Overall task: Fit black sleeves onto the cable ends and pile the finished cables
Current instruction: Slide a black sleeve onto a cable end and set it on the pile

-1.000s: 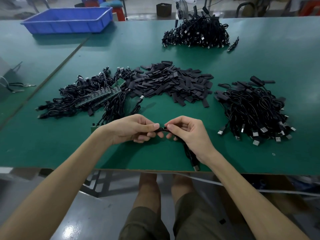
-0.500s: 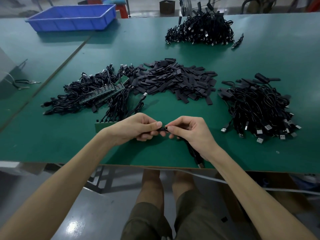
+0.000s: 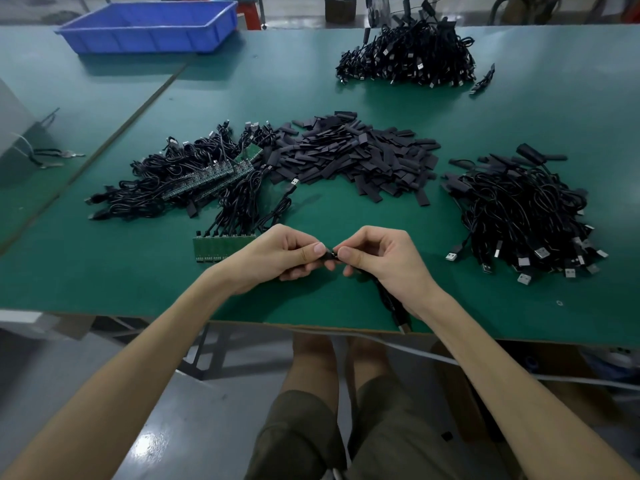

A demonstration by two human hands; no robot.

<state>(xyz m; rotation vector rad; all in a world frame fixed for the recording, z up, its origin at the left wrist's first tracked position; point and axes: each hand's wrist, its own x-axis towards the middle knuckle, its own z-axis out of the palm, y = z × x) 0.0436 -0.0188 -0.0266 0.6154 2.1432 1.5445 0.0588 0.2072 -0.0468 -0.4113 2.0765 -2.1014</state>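
My left hand point(image 3: 277, 254) and my right hand point(image 3: 381, 258) meet over the near middle of the green table point(image 3: 104, 271). Between their fingertips is a small black piece, a sleeve on a cable end point(image 3: 330, 254); the left hand pinches the sleeve side, the right pinches the cable. That black cable point(image 3: 393, 306) trails under my right wrist to the table's front edge. A heap of loose black sleeves point(image 3: 356, 157) lies beyond the hands. Unsleeved cables on green circuit strips point(image 3: 194, 178) lie to the left. A pile of cables point(image 3: 523, 209) lies on the right.
Another cable pile point(image 3: 408, 60) sits at the far middle of the table. A blue plastic tray point(image 3: 149, 29) stands at the far left. A strip of green boards point(image 3: 214, 245) lies just left of my left hand. My knees are below the table's front edge.
Both hands stay together at the same spot, fingertips working slightly on the cable end. The view has shifted a little.
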